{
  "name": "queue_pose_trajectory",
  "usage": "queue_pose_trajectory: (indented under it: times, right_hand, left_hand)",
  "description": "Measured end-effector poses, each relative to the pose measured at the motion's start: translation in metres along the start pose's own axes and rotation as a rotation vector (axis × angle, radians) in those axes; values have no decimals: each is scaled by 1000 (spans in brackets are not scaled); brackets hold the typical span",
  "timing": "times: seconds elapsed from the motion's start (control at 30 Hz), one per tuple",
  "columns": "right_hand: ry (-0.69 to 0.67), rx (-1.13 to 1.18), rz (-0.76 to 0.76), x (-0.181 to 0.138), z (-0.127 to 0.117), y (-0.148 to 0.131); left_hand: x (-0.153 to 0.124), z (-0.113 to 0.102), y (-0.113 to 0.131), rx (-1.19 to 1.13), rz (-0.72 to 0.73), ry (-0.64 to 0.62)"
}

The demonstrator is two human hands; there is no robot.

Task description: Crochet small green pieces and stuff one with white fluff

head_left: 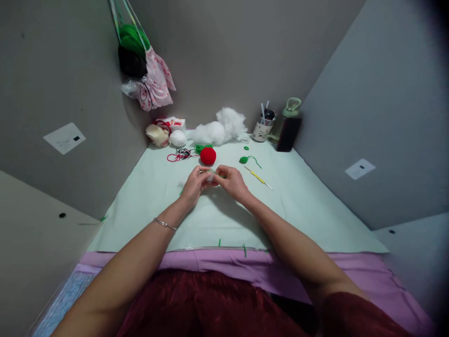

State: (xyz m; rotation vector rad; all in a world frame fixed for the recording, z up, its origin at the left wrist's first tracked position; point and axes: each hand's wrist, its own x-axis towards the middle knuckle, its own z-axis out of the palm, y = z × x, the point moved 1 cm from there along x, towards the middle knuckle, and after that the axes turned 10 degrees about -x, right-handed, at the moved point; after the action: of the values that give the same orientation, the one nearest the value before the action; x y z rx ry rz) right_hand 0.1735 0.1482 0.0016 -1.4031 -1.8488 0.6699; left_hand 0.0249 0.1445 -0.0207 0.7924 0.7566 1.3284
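Observation:
Over the middle of the table, my left hand [194, 183] and my right hand [231, 180] meet with fingers pinched together. Between them is a small green-edged piece with white fluff [210, 177], mostly covered by my fingers. A red yarn ball [208, 156] sits just beyond my fingertips. To the right of my right hand lies a crochet hook with a yellow grip [257, 176]. Behind the hook are a small green crocheted piece [243, 160] with a yarn tail and a tiny green ring [246, 148].
White stuffing [220, 128] is heaped against the back wall. Left of it are a white yarn ball [177, 138] and tangled yarn strands [180, 154]. A pen cup [263, 128], a green bottle [289, 112] and a dark phone [289, 134] stand back right. Green yarn snippets [244, 250] lie along the front edge.

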Motion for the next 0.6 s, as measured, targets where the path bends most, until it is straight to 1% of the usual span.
queue_pose_trajectory:
  times: [0.07,0.17,0.3,0.37,0.5,0.6]
  right_hand:
    - [-6,66,34,1,-4,2]
    - [-37,145,39,1,-10,2]
    - [-104,227,12,-2,-11,-4]
    - [-120,178,-15,-5,-7,-8]
    - [-87,-70,-84,-12,0,-15]
    - [-111,-210,-158,-14,1,-12]
  left_hand:
    - [-2,2,1,-18,-9,-55]
    - [-1,3,0,-8,9,-115]
    - [4,-2,-3,60,53,-86]
    - [6,-4,-5,84,71,-55]
    - [10,-8,-7,118,91,4]
    - [12,-11,-9,131,61,30]
